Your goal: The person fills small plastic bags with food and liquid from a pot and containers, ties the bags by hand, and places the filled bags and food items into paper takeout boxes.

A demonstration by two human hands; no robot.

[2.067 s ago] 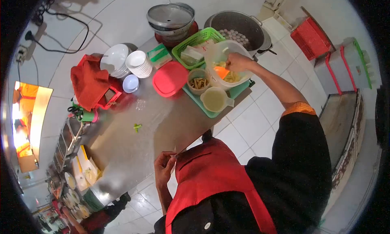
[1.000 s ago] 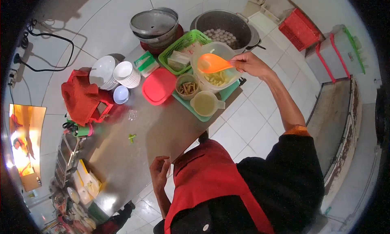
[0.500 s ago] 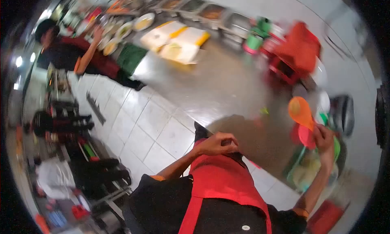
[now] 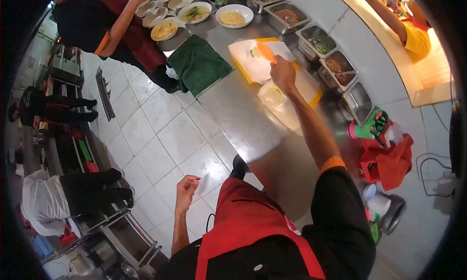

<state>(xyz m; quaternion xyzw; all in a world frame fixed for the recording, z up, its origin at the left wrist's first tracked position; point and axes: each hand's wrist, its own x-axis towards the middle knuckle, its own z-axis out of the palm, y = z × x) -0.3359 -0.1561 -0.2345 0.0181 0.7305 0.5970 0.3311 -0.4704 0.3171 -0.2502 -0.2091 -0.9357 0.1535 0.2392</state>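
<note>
My right hand (image 4: 283,74) grips an orange spoon (image 4: 266,51), stretched out over white sheets with yellow edges on the steel table. The spoon's bowl is above the far sheet (image 4: 245,63), beside a small bit of food. On the near sheet (image 4: 287,114), partly behind my right forearm, sits a pale round mound (image 4: 271,93). My left hand (image 4: 186,190) hangs over the floor in front of my red apron, its fingers curled in and nothing visible in them.
A green cloth (image 4: 198,66) lies at the table edge. Plates of food (image 4: 234,16) and metal food pans (image 4: 318,40) line the far side. A red cloth (image 4: 389,161) rests at the right. A co-worker (image 4: 97,22) stands at the left; other people are behind.
My right hand has swung the orange spoon from the right end of the table to the sheets. My left hand has moved left, away from my apron. The view has turned.
</note>
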